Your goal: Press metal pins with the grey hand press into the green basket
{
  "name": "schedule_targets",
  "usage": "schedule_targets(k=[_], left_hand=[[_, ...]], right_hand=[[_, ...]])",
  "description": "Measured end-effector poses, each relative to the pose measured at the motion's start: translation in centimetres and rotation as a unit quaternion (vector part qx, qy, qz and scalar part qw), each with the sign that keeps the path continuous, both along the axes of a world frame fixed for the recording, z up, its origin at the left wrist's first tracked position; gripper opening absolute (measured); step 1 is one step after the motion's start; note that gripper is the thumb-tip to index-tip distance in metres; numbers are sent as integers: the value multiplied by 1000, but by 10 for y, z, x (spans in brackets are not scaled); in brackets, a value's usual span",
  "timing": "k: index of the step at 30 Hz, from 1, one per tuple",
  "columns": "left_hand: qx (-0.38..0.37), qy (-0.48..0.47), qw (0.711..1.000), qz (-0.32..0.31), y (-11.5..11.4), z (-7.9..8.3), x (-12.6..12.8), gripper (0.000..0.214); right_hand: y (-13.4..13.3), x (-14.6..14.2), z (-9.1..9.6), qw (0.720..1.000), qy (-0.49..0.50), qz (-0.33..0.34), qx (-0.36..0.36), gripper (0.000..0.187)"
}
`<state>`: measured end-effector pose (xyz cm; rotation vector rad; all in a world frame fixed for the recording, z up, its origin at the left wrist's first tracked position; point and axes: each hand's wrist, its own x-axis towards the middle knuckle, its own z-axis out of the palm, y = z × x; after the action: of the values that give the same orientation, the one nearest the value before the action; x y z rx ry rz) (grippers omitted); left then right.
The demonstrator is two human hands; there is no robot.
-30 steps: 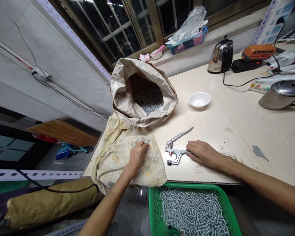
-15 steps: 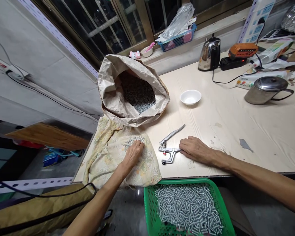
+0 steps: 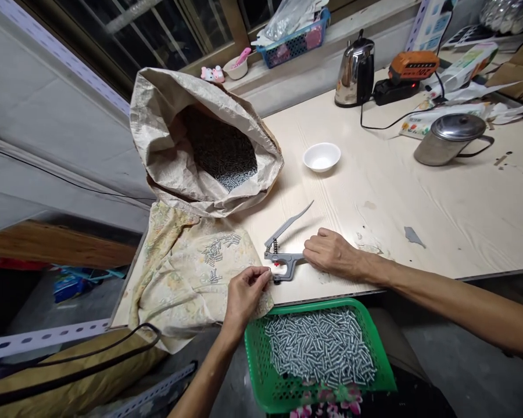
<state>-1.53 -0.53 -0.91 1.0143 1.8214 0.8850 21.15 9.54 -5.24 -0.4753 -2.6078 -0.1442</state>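
Left hand [image 3: 246, 291] pinches tiny bit [image 3: 269, 270], right hand [image 3: 333, 254] grips pliers [image 3: 293, 260]. Basket [image 3: 253, 366], five o'clock, full-ish — pins [image 3: 215, 251], nine o'clock, seem pending.

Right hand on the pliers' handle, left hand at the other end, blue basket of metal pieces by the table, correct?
No: the basket of metal pieces is green, not blue, in the head view. Right hand, left hand and pliers are as stated.
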Motion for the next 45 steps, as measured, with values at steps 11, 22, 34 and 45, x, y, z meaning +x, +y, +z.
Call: schedule_targets(k=[11,22,34,45], left_hand=[[-45,-70,996,17,4,-19,0,41],[-231,-99,962,-109,28,-1,-5,31],[-301,-89,949,-7,8,4,16,19],[-314,-51,948,-1,5,9,23,18]], right_hand=[[-3,1,5,1000,5,11,-7,35],[-2,-1,-5,995,-65,0,-82,28],[34,8,19,976,-122,-29,-179,95],[29,4,26,966,-197,-26,-166,95]])
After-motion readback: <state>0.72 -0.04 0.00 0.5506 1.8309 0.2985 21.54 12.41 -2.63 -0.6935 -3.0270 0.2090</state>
